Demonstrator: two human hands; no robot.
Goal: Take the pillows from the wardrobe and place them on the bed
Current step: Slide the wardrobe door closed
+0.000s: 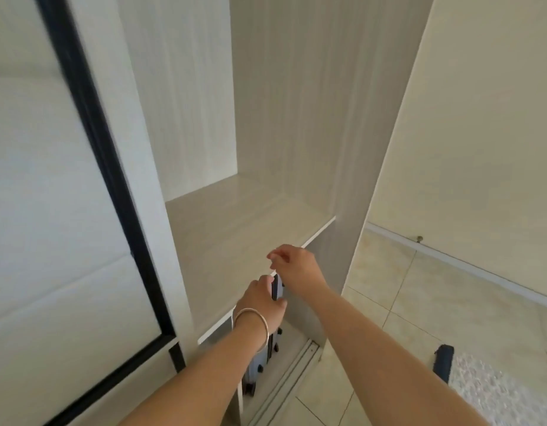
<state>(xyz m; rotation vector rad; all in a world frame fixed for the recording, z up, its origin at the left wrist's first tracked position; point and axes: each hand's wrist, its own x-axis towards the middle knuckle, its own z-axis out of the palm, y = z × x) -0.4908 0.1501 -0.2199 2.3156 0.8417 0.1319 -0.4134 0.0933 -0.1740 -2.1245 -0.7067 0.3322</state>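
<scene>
The white wardrobe (pixel 343 149) stands open in front of me, and its wide shelf (pixel 235 229) is bare. No pillow is in view. My left hand (pixel 260 305), with a bangle on the wrist, is closed around a dark upright handle (pixel 277 287) at the shelf's front edge. The handle belongs to a pale blue suitcase (pixel 260 364) standing under the shelf. My right hand (pixel 297 265) hovers just above the handle with its fingers loosely curled and nothing in them.
A black-framed sliding door (pixel 81 210) covers the wardrobe's left part, and its floor track (pixel 290 373) runs along the bottom. Tiled floor (pixel 389 302) and a wall lie to the right. A speckled fabric surface with a dark end piece (pixel 443 361) shows at bottom right.
</scene>
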